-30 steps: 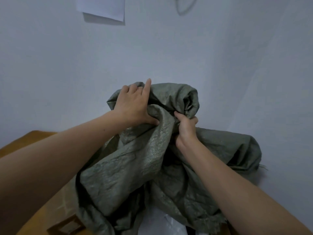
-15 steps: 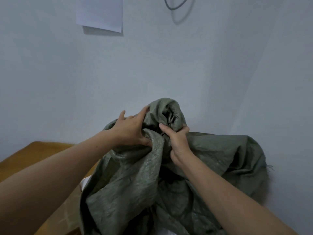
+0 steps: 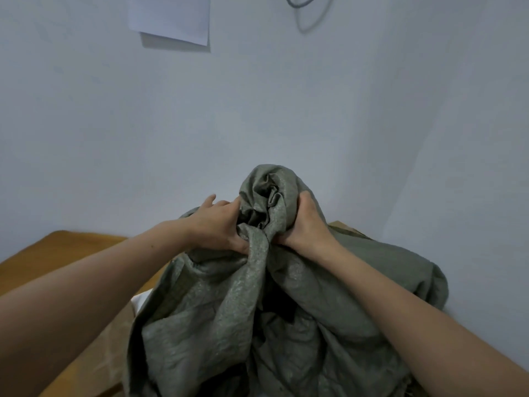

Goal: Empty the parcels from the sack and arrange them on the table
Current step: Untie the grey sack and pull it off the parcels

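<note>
Pale walls (image 3: 257, 110) meet in a corner behind a wooden table (image 3: 57, 253), on whose far end a grey-green woven sack (image 3: 214, 310) is heaped. Its bunched upper end is gripped from both sides. The left hand (image 3: 220, 227) is closed on a fold with the thumb pressed into the cloth, and the right hand (image 3: 306, 224) is wrapped round the twisted neck just beside it. Most of the sack is slumped on the table below the hands, and its mouth cannot be made out. A white corner (image 3: 139, 300), probably a parcel, is seen poking out at the sack's left edge. How many parcels are inside cannot be told.

Several risks can be judged from here. If the sack is hoisted and shaken, parcels may be spilled in a rush and sent over the table's edge, since the heap is set close against the right-hand wall. The woven cloth may be dragged through the fingers if the load proves heavy. A parcel may also be caught in the deep folds and overlooked, so the sack could be taken for empty too soon.
</note>
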